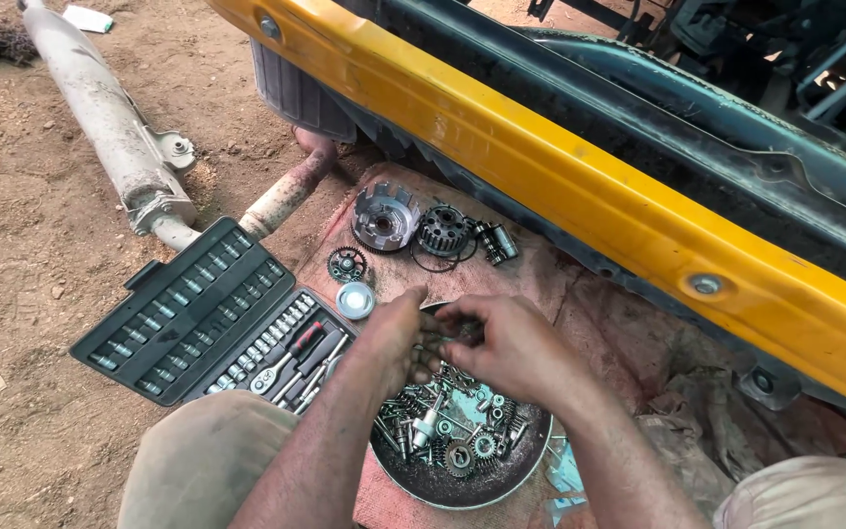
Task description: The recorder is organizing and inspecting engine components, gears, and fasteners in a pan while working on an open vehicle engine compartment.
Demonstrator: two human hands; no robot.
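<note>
Both hands meet over a round metal pan [501, 485] full of small oily parts: gears [459, 456], bolts, springs and shafts. The left hand [399, 338] and the right hand [501, 343] are brought close together, fingers curled inward toward each other, and they seem to pinch a small dark part [446, 338] between their fingertips just above the pan's far rim; what that part is cannot be told, since the fingers cover most of it. Neither hand is spread flat.

The pan sits directly below the hands on a reddish, stained cloth [580, 294] laid on the dirt ground. Just to the left of the left hand lies an open black socket set case [198, 318], its rows of sockets and a ratchet handle showing. Just beyond the left hand's knuckles rest a small silvery cap [355, 300] and a small toothed gear [347, 264]. Further beyond the hands lie a clutch basket [385, 217], a clutch hub [443, 230] and a couple of short cylindrical pieces [496, 242]. Beyond and to the right of the hands runs a yellow vehicle body panel [580, 186]. Far to the left, on the dirt, lies a pale exhaust pipe [110, 122].
</note>
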